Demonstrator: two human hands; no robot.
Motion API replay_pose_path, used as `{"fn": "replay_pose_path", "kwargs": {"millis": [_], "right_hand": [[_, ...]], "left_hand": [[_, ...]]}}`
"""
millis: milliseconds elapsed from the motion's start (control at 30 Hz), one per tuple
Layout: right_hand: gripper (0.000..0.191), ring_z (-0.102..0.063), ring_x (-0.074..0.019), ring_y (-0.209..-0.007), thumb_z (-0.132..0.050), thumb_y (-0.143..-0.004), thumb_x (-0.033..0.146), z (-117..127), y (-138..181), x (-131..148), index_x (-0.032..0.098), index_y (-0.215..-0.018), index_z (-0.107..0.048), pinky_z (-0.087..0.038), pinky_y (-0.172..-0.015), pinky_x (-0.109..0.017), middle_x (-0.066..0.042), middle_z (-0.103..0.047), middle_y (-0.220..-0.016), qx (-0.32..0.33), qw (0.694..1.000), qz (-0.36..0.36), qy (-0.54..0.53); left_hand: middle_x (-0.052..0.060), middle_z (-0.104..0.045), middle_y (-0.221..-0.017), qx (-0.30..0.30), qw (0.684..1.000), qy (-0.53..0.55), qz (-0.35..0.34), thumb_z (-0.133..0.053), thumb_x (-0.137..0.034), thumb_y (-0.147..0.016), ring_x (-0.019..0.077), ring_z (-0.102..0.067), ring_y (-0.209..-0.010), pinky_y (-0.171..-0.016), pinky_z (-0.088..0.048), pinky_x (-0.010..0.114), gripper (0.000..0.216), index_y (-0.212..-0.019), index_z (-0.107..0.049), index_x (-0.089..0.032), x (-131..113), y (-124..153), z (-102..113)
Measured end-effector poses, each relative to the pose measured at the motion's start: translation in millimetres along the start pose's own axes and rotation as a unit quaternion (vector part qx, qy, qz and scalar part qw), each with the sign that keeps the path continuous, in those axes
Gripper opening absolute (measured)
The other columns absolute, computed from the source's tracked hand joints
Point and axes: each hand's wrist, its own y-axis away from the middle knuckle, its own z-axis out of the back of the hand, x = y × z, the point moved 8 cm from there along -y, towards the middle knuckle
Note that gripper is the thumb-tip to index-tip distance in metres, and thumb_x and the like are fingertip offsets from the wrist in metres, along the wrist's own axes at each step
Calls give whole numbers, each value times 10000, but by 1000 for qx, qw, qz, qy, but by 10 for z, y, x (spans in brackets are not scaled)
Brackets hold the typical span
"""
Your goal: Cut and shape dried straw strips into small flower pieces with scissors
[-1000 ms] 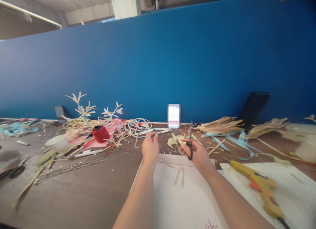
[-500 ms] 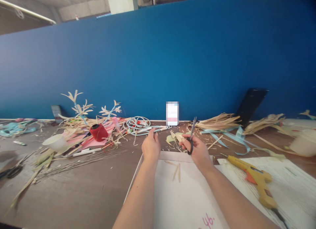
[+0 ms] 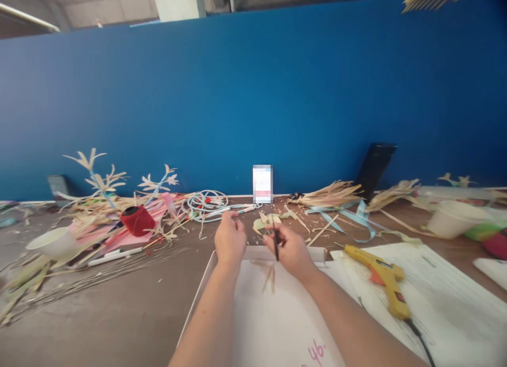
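Note:
My right hand (image 3: pixel 292 251) grips a pair of scissors (image 3: pixel 276 241) with dark handles, above the far edge of a white box lid (image 3: pixel 277 314). To its left is my left hand (image 3: pixel 230 240), fingers curled together; what they hold, if anything, is hidden. The two hands are apart. A few thin straw-coloured strips (image 3: pixel 269 280) lie on the lid between my forearms. Just beyond the hands, pale husk scraps (image 3: pixel 264 220) are scattered on the brown table.
A yellow glue gun (image 3: pixel 378 272) rests on printed paper (image 3: pixel 431 282) at right. A phone (image 3: pixel 262 185) leans on the blue partition (image 3: pixel 237 103). Leftward are coiled cable (image 3: pixel 206 204), red thread spool (image 3: pixel 138 220), white cup (image 3: pixel 53 243), wires (image 3: pixel 103 272) and husk flowers (image 3: pixel 105 179).
My right hand has moved left, closer to my left hand, and the scissors have turned so their blades no longer stand up clearly. The view has swung slightly to the right.

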Motion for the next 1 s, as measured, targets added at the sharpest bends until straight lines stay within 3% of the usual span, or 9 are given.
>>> {"fn": "replay_pose_path", "kwargs": {"millis": [100,233,333,433,533,700,1000], "right_hand": [[298,-620,-173,-660,-646,-696,349,-99,43,48,246,-976,-638,-481,-636,-276,-14,-663,-722,22,1000,19,7],[321,-620,-168,-633,-671,-683,348,-62,-1,-29,212,-967,-610,-482,-608,-276,-11,-648,-684,15,995,-43,-86],[330,-602,-151,-598,-691,-678,355,21,-59,-82,198,-951,-590,-475,-590,-270,-10,-647,-674,0,987,-74,-144],[354,-609,-147,-662,-719,-665,328,30,-96,-52,201,-968,-589,-476,-637,-267,-11,-650,-730,19,981,-52,-186],[382,-620,-164,-776,-727,-668,297,-14,-92,-22,213,-1009,-579,-478,-720,-287,-26,-664,-816,49,976,-38,-210],[429,-616,-190,-885,-743,-651,291,-26,-84,-26,230,-1038,-567,-477,-794,-328,-42,-669,-893,54,973,-47,-218],[427,-624,-197,-844,-750,-632,302,-28,-86,10,240,-1016,-576,-472,-802,-360,-30,-671,-870,51,970,-59,-231]], "left_hand": [[-73,-409,-505,38,994,99,24,-516,-142,-676,108,-418,-477,-533,-292,213,220,-880,-517,-226,32,-12,-107],[-96,-344,-535,113,954,265,79,-516,-89,-598,68,-387,-443,-492,-319,191,313,-885,-477,-207,31,8,-309],[-67,-443,-714,205,873,422,130,-533,-72,-581,27,-364,-448,-454,-313,182,417,-975,-480,-197,-66,106,-460],[-22,-481,-851,291,791,512,167,-587,-89,-605,0,-345,-473,-432,-277,161,423,-1013,-509,-173,-190,240,-538],[-6,-485,-837,336,744,549,179,-624,-129,-642,4,-359,-498,-417,-242,146,386,-1017,-534,-157,-264,321,-551],[3,-500,-786,348,722,570,182,-634,-188,-699,22,-373,-521,-411,-232,142,342,-1027,-546,-150,-288,337,-560],[15,-553,-790,366,729,549,183,-674,-247,-693,31,-420,-531,-432,-277,157,396,-1056,-557,-140,-285,358,-598]]}}
